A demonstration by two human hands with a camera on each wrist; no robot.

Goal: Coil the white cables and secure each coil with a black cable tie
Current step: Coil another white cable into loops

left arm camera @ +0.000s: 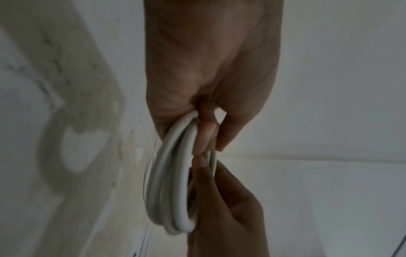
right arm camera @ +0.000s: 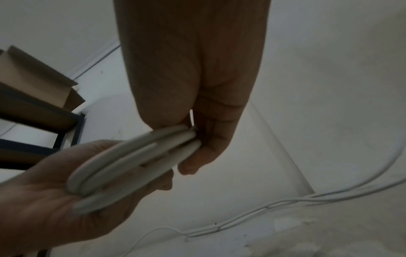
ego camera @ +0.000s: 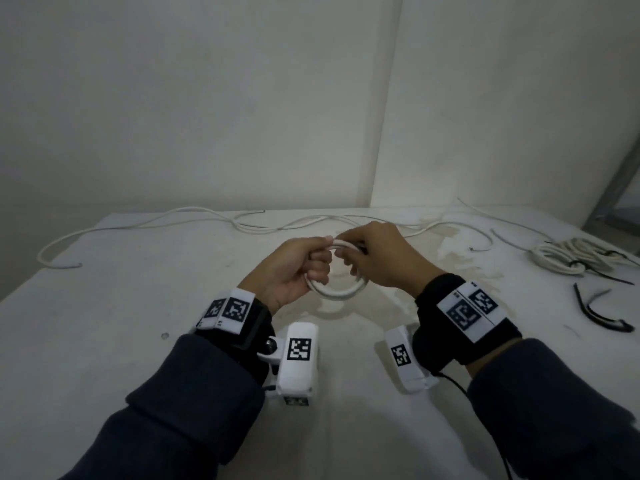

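A small coil of white cable (ego camera: 337, 293) is held just above the table's middle, between both hands. My left hand (ego camera: 320, 258) grips its left side, fingers curled through the ring and thumb on top. My right hand (ego camera: 349, 252) pinches the coil's top right part. The left wrist view shows the coil's (left arm camera: 173, 182) stacked turns edge-on beneath my left hand (left arm camera: 208, 135), with right fingers (left arm camera: 219, 200) against them. Seen from the right wrist, the coil (right arm camera: 136, 160) spans from my right hand (right arm camera: 193, 153) to the left palm (right arm camera: 54, 200). Black cable ties (ego camera: 602, 315) lie at the right.
Long loose white cables (ego camera: 194, 216) snake along the back of the white table (ego camera: 138, 306), near the wall. A pile of coiled cables (ego camera: 568, 258) with black ties sits at the far right. A dark shelf with a cardboard box (right arm camera: 37, 83) stands beyond the table.
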